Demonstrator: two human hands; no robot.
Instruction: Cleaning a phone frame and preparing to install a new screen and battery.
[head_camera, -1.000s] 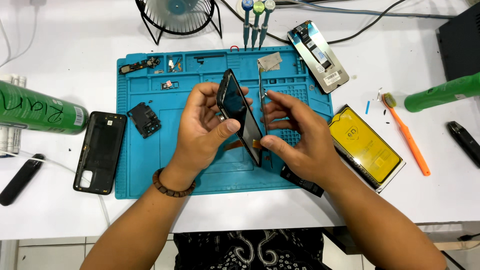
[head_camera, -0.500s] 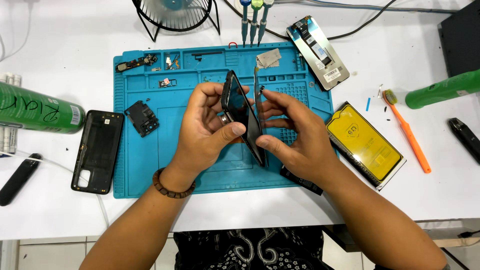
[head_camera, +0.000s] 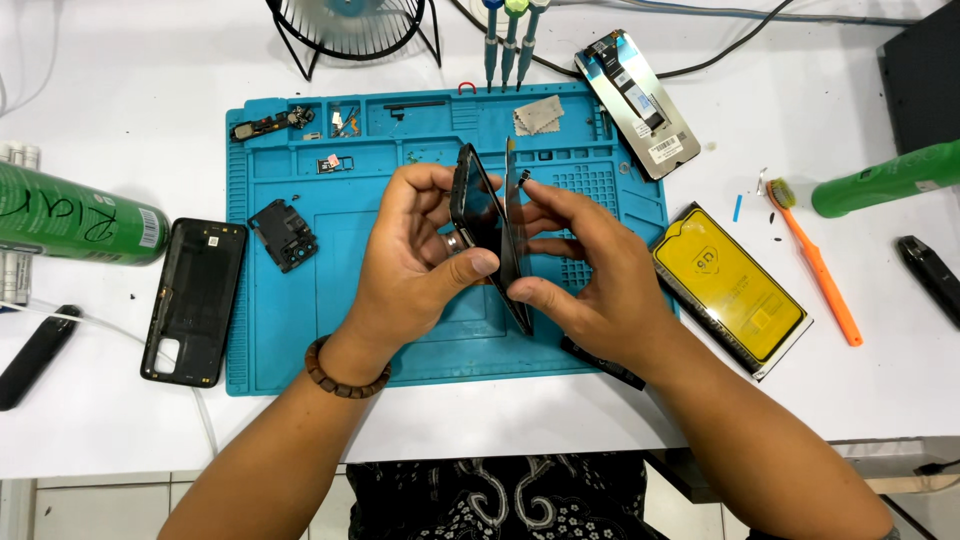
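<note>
Screen (head_camera: 516, 235) now tilted off frame (head_camera: 470, 200) — L hand (head_camera: 415, 270), R hand (head_camera: 590, 280) gripping edges.

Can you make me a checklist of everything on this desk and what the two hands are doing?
Surface: white table, blue repair mat.
Job's things: phone frame and thin screen panel, held on edge, apart at top.
Clutter: black back cover, green can, orange toothbrush, yellow packet, screwdrivers.
Grips: left hand holds frame; right hand holds panel.
Cables: black cable.
Surroundings: small fan.
</note>
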